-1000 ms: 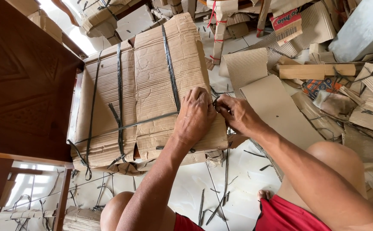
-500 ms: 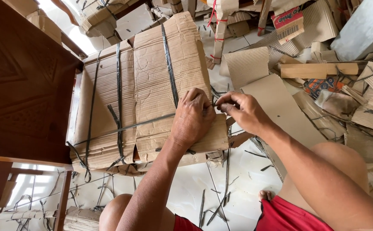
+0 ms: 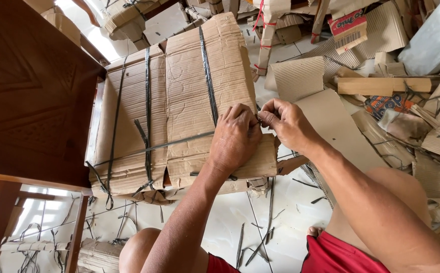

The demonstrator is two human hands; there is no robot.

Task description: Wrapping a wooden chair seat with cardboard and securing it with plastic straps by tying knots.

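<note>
Your right hand (image 3: 286, 124) has slid back in beside your left hand (image 3: 236, 137), apparently pinching the black strap (image 3: 179, 143); the left presses the cardboard bundle (image 3: 179, 106) flat.

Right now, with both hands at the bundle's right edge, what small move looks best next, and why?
Probably pull the strap end tight with the right hand while the left hand presses down. The dark strap crosses the cardboard bundle to that edge, where both hands' fingertips meet and pinch something thin. The knot itself is hidden.
</note>
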